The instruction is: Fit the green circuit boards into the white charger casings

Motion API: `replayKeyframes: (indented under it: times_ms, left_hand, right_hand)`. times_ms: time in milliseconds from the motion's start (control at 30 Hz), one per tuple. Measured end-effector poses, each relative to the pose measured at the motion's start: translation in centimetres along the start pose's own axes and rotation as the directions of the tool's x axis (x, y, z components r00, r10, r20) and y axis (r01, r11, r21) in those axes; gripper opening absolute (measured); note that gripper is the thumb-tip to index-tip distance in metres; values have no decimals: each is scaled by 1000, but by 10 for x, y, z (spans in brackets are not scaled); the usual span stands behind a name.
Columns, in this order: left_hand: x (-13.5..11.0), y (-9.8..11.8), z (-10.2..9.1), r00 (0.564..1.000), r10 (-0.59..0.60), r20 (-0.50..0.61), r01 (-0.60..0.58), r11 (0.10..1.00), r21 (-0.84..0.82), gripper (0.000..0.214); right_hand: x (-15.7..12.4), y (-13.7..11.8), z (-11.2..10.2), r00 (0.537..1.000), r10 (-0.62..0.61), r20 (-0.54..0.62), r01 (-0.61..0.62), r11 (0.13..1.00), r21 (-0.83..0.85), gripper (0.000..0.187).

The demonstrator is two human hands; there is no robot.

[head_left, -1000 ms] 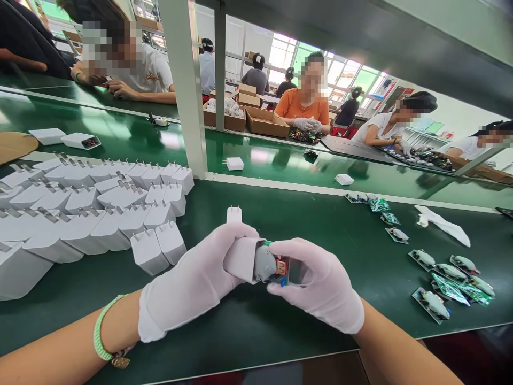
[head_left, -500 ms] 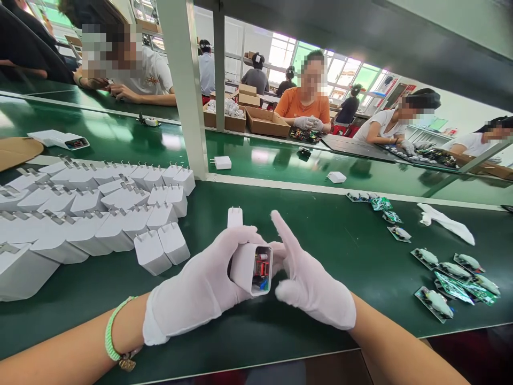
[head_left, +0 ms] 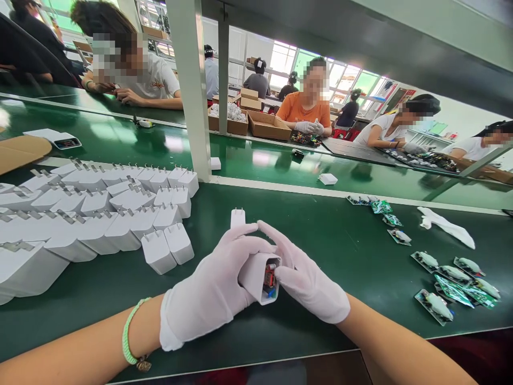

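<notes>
My left hand [head_left: 212,289], in a white glove, is wrapped round a white charger shell [head_left: 256,275] whose open end faces me. A circuit board [head_left: 270,278] with red and blue parts sits inside the shell. My right hand [head_left: 306,280], also gloved, rests against the shell's right side, thumb near the opening and forefinger lying across its top. Both hands hover just above the green bench [head_left: 340,246]. A single white plug shell [head_left: 238,217] stands just beyond my fingers.
Several rows of white charger shells [head_left: 92,214] fill the bench to my left. Loose circuit boards [head_left: 449,278] and a white cloth [head_left: 444,225] lie to the right. A white post [head_left: 192,91] rises ahead. Beyond a green conveyor [head_left: 280,160], other people work near cardboard boxes [head_left: 266,125].
The circuit board went from half outside the shell to fully inside it. My right hand let go, lifted its forefinger, then closed in against the shell again.
</notes>
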State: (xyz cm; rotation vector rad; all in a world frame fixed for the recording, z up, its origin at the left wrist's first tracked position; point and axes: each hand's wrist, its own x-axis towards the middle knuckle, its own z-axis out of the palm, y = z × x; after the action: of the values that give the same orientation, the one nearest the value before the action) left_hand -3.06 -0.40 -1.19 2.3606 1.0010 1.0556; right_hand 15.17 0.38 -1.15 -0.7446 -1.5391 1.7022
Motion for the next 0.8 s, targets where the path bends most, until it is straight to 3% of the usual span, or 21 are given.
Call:
replayKeyframes:
  times_ms: [100, 200, 300, 467, 600, 667, 733, 800]
  left_hand:
    - [0, 2, 1, 997, 77, -32, -76, 997, 10, 35]
    - [0, 1, 1, 985, 162, -62, -159, 986, 42, 37]
    - [-1, -2, -1, 976, 207, -70, -201, 976, 81, 40]
    - [0, -3, -8, 959, 278, -47, -274, 958, 81, 47]
    - [4, 6, -18, 908, 417, -38, -409, 902, 137, 45]
    - [7, 15, -25, 891, 453, -17, -436, 868, 237, 35]
    - [12, 24, -34, 885, 463, 37, -444, 819, 364, 27]
    - [20, 33, -43, 853, 507, 121, -501, 734, 459, 23]
  right_hand:
    - [2, -9, 6, 991, -131, 36, 134, 982, -132, 71]
    - [2, -11, 8, 985, -170, 25, 171, 961, -219, 65]
    - [0, 0, 5, 984, -176, -14, 170, 963, -209, 72]
    - [1, 15, -5, 979, -201, 13, 201, 973, -114, 100]
    - [10, 19, -23, 936, -352, -21, 336, 909, -248, 88]
    - [14, 21, -32, 926, -374, -56, 328, 869, -371, 82]
    - [18, 20, -39, 928, -357, -108, 257, 822, -509, 79]
    - [19, 16, -42, 930, -336, -151, 180, 771, -610, 79]
